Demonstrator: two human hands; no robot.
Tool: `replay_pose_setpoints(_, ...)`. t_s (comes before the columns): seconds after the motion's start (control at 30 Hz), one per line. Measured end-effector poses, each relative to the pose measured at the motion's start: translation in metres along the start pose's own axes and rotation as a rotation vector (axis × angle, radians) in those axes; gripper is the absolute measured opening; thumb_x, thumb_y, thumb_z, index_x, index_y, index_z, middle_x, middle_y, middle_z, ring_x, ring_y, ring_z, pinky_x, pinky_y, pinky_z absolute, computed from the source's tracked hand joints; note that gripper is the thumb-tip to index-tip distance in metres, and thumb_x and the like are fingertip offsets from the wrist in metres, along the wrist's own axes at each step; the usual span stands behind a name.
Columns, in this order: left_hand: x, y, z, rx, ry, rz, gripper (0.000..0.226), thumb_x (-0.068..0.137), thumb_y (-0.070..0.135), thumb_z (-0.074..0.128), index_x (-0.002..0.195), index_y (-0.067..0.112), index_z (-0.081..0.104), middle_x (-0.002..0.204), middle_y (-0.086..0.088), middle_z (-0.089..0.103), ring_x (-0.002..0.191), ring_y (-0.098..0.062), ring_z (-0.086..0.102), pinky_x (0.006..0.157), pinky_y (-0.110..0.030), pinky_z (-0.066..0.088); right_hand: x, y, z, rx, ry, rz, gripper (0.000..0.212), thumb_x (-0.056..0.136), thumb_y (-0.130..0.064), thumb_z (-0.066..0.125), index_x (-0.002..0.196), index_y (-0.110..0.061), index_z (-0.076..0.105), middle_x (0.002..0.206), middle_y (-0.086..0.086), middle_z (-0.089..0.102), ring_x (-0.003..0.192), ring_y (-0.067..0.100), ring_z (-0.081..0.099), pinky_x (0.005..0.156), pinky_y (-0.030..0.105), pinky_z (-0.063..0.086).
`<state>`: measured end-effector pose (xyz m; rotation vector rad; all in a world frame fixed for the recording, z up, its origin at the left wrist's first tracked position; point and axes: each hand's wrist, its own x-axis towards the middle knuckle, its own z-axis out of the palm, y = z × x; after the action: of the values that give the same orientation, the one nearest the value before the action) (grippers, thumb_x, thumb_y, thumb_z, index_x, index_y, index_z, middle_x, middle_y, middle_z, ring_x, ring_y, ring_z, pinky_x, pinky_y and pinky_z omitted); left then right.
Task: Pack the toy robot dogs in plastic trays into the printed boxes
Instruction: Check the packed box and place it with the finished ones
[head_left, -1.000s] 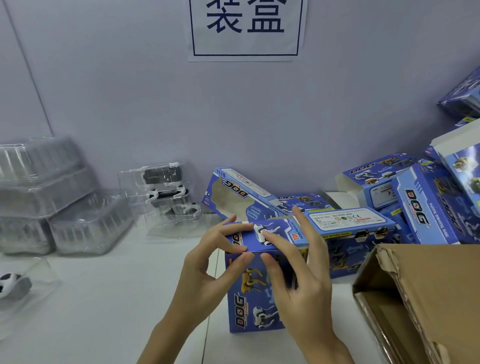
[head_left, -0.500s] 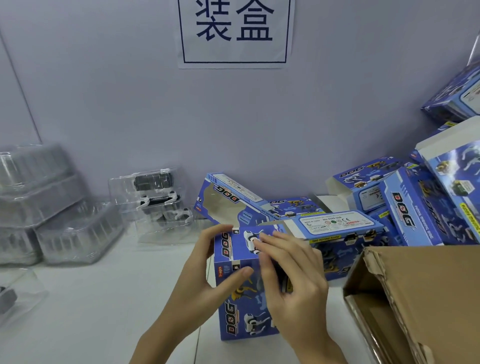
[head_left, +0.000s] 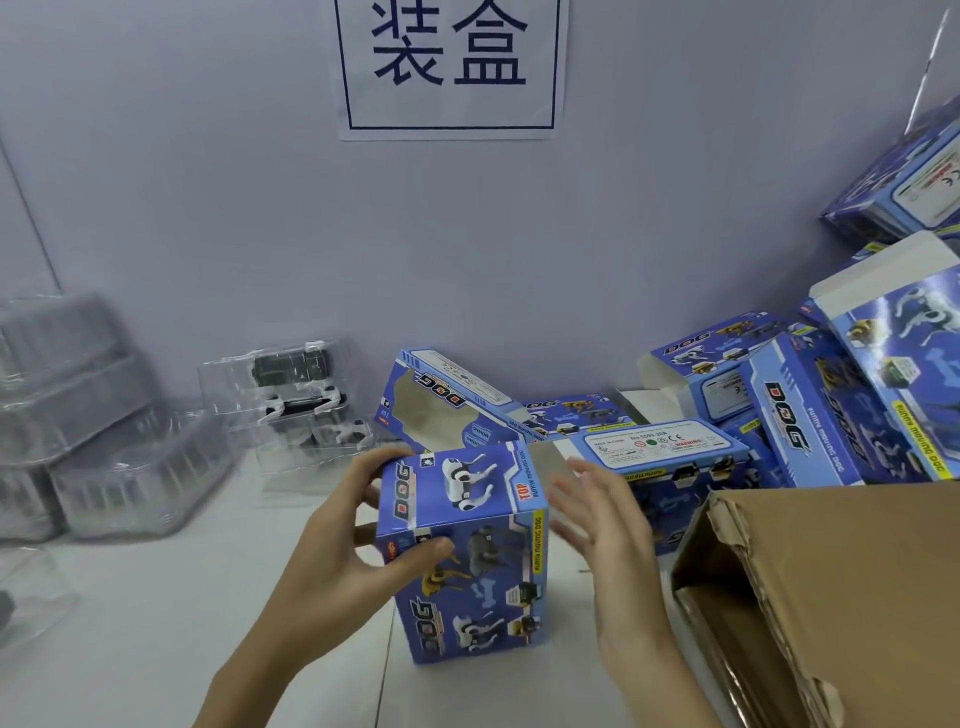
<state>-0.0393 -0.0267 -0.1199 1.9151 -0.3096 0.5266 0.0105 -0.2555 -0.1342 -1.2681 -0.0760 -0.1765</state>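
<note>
A blue printed DOG box (head_left: 467, 551) stands upright on the white table, its top flap closed. My left hand (head_left: 358, 540) grips its upper left corner, thumb on the front face and fingers round the back. Just right of the box, my right hand (head_left: 608, 525) hovers with fingers spread, holding nothing and apart from it. Clear plastic trays holding toy robot dogs (head_left: 296, 395) sit at the back left by the wall. An empty windowed box (head_left: 441, 410) lies tilted behind the held box.
Stacked clear trays (head_left: 88, 415) fill the far left. A pile of blue printed boxes (head_left: 810, 415) crowds the back right. An open brown cardboard carton (head_left: 831, 597) lies at the right, close to my right hand. A paper sign (head_left: 449, 67) hangs on the wall.
My right hand has come off the box top and moved right, fingers spread. The top flap now lies closed. My left hand keeps its grip on the box.
</note>
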Motion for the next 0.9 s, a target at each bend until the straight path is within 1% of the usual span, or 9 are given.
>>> replay_pose_setpoints(0.13, 0.000, -0.007, -0.027, -0.250, 0.015, -0.008, 0.086, 0.058, 0.025, 0.092, 0.135, 0.039, 0.055, 0.130, 0.004, 0.067, 0.106, -0.013, 0.072, 0.070, -0.029, 0.062, 0.002, 0.007, 0.000, -0.173, -0.055, 0.466, 0.055, 0.094, -0.069, 0.050, 0.091, -0.024, 0.080, 0.100, 0.011, 0.080, 0.083, 0.026, 0.076, 0.075, 0.038, 0.056)
replay_pose_setpoints(0.2, -0.002, -0.010, -0.040, -0.301, -0.049, -0.022, 0.095, 0.058, 0.021, 0.098, 0.140, 0.036, 0.052, 0.135, -0.001, 0.064, 0.104, -0.015, 0.071, 0.069, -0.031, 0.063, -0.003, 0.000, -0.001, 0.069, -0.197, 0.687, 0.080, 0.077, -0.088, 0.051, 0.097, -0.018, 0.084, 0.108, 0.020, 0.078, 0.095, 0.041, 0.077, 0.074, 0.046, 0.061)
replay_pose_setpoints(0.27, -0.004, -0.013, -0.051, -0.332, -0.179, -0.044, 0.099, 0.066, 0.022, 0.101, 0.147, 0.035, 0.045, 0.144, -0.003, 0.058, 0.113, -0.021, 0.069, 0.076, -0.037, 0.064, -0.006, -0.007, -0.005, 0.268, -0.326, 0.778, 0.091, 0.078, -0.090, 0.049, 0.118, -0.014, 0.078, 0.127, 0.026, 0.070, 0.112, 0.051, 0.069, 0.070, 0.044, 0.062)
replay_pose_setpoints(0.43, -0.003, -0.020, -0.054, -0.371, -0.284, -0.134, 0.104, 0.084, 0.005, 0.082, 0.161, 0.048, 0.026, 0.162, 0.001, 0.045, 0.137, -0.033, 0.056, 0.105, -0.055, 0.054, 0.002, -0.013, -0.013, 0.377, -0.339, 0.607, 0.077, 0.078, -0.076, 0.061, 0.119, -0.013, 0.077, 0.118, 0.021, 0.072, 0.088, 0.034, 0.072, 0.057, 0.035, 0.059)
replay_pose_setpoints(0.6, 0.005, -0.021, -0.027, -0.287, 0.037, -0.346, 0.092, 0.088, -0.022, 0.057, 0.143, 0.053, 0.056, 0.123, -0.012, 0.075, 0.107, -0.038, 0.073, 0.077, -0.057, 0.063, 0.007, -0.006, -0.013, 0.363, -0.323, 0.477, 0.057, 0.083, -0.057, 0.065, 0.117, -0.013, 0.078, 0.116, 0.023, 0.073, 0.091, 0.037, 0.074, 0.066, 0.044, 0.062)
replay_pose_setpoints(0.67, 0.008, -0.021, -0.023, -0.369, 0.134, -0.437, 0.066, 0.098, -0.011, 0.048, 0.139, 0.038, 0.064, 0.114, -0.018, 0.077, 0.098, -0.038, 0.077, 0.081, -0.056, 0.063, 0.006, -0.007, -0.012, 0.339, -0.346, 0.467, 0.056, 0.084, -0.054, 0.064, 0.119, -0.012, 0.077, 0.120, 0.025, 0.072, 0.096, 0.039, 0.074, 0.067, 0.046, 0.062)
replay_pose_setpoints(0.73, 0.010, -0.018, -0.025, -0.578, 0.113, -0.529, 0.041, 0.103, 0.016, 0.048, 0.138, 0.027, 0.068, 0.123, -0.019, 0.074, 0.104, -0.040, 0.075, 0.077, -0.052, 0.063, 0.005, -0.008, -0.011, 0.304, -0.389, 0.441, 0.060, 0.080, -0.050, 0.075, 0.127, -0.012, 0.073, 0.124, 0.028, 0.070, 0.102, 0.042, 0.073, 0.068, 0.048, 0.063)
replay_pose_setpoints(0.83, 0.010, -0.010, -0.024, -0.713, -0.001, -0.612, 0.048, 0.099, 0.056, 0.050, 0.131, 0.028, 0.072, 0.126, -0.011, 0.075, 0.108, -0.040, 0.074, 0.073, -0.048, 0.064, 0.003, -0.007, -0.007, 0.264, -0.442, 0.365, 0.080, 0.068, -0.040, 0.084, 0.143, -0.036, 0.059, 0.130, 0.022, 0.069, 0.115, 0.046, 0.068, 0.077, 0.060, 0.062)
replay_pose_setpoints(0.9, 0.011, -0.009, -0.020, -0.593, -0.010, -0.552, 0.044, 0.095, 0.053, 0.059, 0.134, 0.034, 0.067, 0.129, -0.007, 0.074, 0.108, -0.037, 0.075, 0.081, -0.048, 0.063, 0.000, -0.004, -0.006, 0.232, -0.507, 0.322, 0.075, 0.070, -0.035, 0.080, 0.139, -0.053, 0.056, 0.134, 0.013, 0.069, 0.120, 0.044, 0.067, 0.088, 0.066, 0.058)
